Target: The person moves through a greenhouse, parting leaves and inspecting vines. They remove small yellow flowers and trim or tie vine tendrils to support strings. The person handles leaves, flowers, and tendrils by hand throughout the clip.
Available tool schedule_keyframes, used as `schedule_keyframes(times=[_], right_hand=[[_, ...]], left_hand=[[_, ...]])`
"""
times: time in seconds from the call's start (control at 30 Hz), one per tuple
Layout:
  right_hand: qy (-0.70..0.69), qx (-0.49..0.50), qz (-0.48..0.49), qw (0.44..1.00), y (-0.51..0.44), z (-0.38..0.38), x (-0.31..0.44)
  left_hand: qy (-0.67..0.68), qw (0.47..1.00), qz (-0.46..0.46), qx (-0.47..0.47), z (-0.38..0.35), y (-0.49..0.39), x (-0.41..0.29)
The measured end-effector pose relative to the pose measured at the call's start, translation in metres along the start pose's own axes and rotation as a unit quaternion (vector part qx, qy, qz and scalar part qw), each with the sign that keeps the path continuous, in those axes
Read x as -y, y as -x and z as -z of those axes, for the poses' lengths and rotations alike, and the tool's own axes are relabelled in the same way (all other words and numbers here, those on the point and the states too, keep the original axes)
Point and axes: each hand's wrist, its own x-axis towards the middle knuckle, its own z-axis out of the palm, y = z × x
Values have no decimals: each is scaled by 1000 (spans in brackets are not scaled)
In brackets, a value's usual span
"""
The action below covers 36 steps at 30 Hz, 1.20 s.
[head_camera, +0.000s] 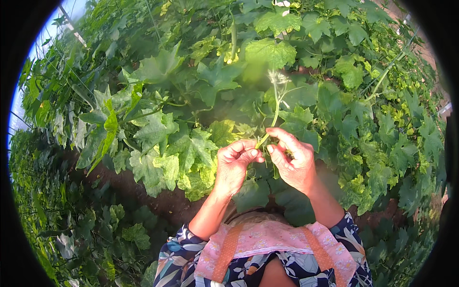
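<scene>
A pale green shoot of a climbing gourd vine, apparently luffa (277, 107), rises in front of me and ends in a tuft of young buds and leaves. My left hand (235, 163) pinches the lower part of this stem between thumb and fingers. Just to the right, my right hand (296, 159) has its index fingertip against or right beside the stem. Its thumb is spread apart below, and the other fingers are partly hidden. Thin tendrils hang around both hands. Broad lobed leaves (192, 147) lie close to the left hand.
Dense vines surround me. A slender green gourd (233, 37) with a yellow flower at its tip hangs beyond my hands. A support string with a vine stem (387, 70) slants at the right. Brown soil (175, 206) shows below the leaves; a pole (71, 25) stands upper left.
</scene>
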Motion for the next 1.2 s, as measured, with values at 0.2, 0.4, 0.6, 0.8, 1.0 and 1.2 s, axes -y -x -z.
schedule_keyframes(times=[0.2, 0.4, 0.6, 0.8, 1.0, 1.2], right_hand=[[138, 70, 94, 984, -16, 1, -1], [265, -29, 218, 939, -9, -14, -21], [-343, -100, -125, 926, -3, -19, -22], [-515, -10, -378, 769, 23, -17, -4], [-237, -103, -233, 938, 29, -32, -9], [54, -104, 17, 993, 36, -27, 3]], left_hand=[[-39, 999, -22, 17, 1, 2, 5], [28, 999, -37, 13, -5, -3, 9], [21, 999, -20, -36, -8, -7, 15], [-159, 959, -207, -111, -12, -13, 28], [-339, 877, -304, -151, -14, -11, 27], [-414, 845, -295, -168, -7, -12, 24]])
